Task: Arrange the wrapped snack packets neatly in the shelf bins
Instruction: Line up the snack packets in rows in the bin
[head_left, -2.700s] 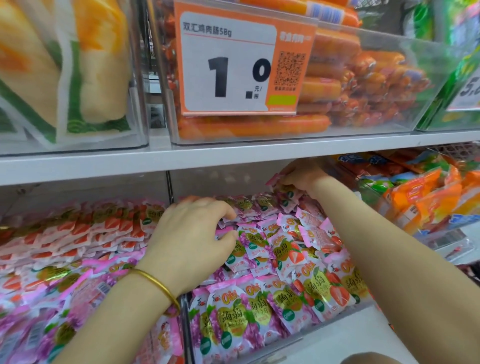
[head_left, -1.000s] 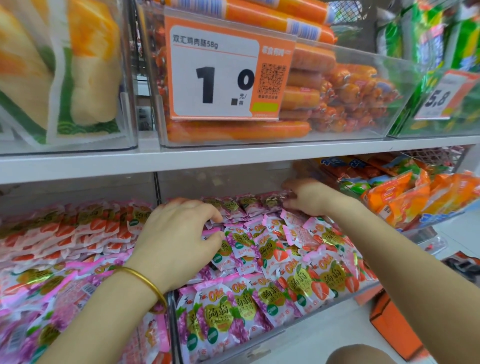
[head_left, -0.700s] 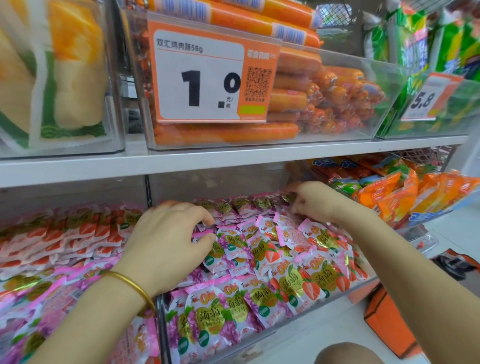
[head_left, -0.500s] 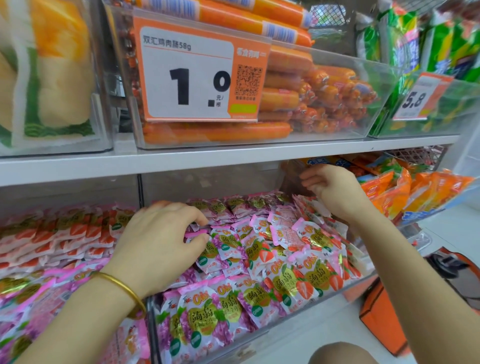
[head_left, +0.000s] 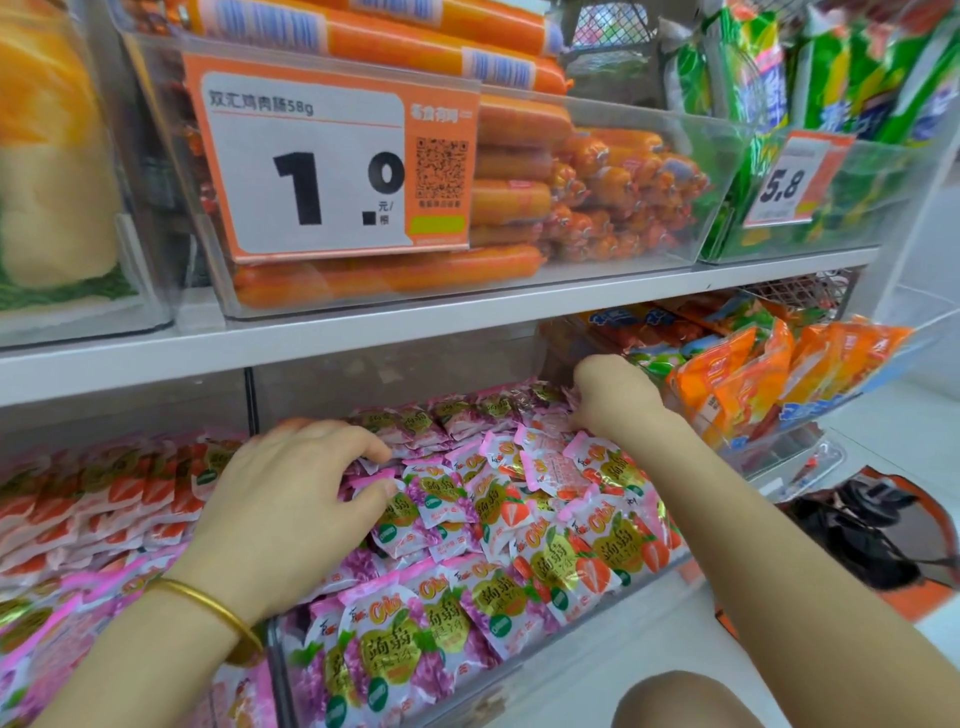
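Directly below the price tag (head_left: 332, 166) marked 1.0, on the lower shelf level, sits a clear bin (head_left: 395, 374) filled with snack packets (head_left: 550, 561). They are pink and white wrappers printed with grapes or strawberries. Those at the front stand in overlapping rows, while those further back lie looser and at mixed angles.

Left hand (head_left: 291, 509): below and slightly left of the tag, resting on the left part of the heap. Its fingers are bent over the packets, and the thumb tip closes against a pink wrapper edge under the forefinger, so a small clump is pinched between them. A gold bangle (head_left: 208, 608) circles the wrist.

Right hand (head_left: 613, 395): below and right of the tag, at the bin's rear right corner, back of the hand towards the camera. Its fingers curl down into the packets and out of sight (cannot tell whether they grip any).

Behind the tag, orange sausages (head_left: 389, 275) are stacked in a clear tub on the white shelf board (head_left: 467, 317). Down and left of the tag, a neighbouring bin holds red strawberry packets (head_left: 104, 499). Down and right of it, orange bags (head_left: 753, 374) lean forward. Far right of the tag hangs a smaller tag (head_left: 789, 182) reading 5.8.
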